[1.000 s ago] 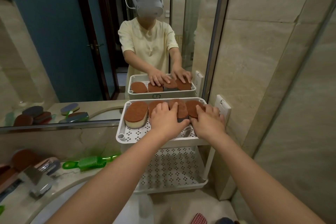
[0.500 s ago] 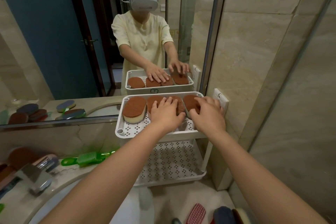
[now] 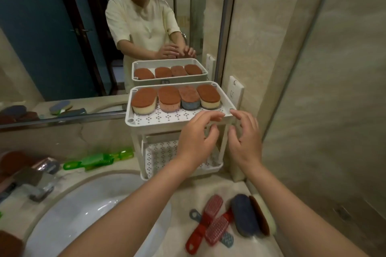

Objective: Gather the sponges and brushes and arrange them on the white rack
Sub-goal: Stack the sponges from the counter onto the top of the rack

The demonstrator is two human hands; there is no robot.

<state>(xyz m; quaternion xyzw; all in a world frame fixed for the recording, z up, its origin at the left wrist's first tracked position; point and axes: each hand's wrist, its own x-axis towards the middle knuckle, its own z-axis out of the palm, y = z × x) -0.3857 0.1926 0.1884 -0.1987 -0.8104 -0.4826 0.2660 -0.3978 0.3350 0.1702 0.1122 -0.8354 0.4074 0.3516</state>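
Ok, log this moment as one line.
white rack top shelf: four sponges in row | left hand: open, empty | right hand: open, empty | red brushes, green brush: on counter

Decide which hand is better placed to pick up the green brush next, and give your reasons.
Left. The green brush lies on the counter left of the white rack; the left hand, empty, is on that side, while the right hand would need to cross it.

No legible text, brand, number or sign is present. A small dark mark [image 3: 165, 82] on the wall of the white perforated plastic rack [image 3: 167, 118], seen in the mirror [image 3: 62, 48], is too small to read. Faint markings on the white rectangular wall plate [image 3: 236, 94] are illegible.
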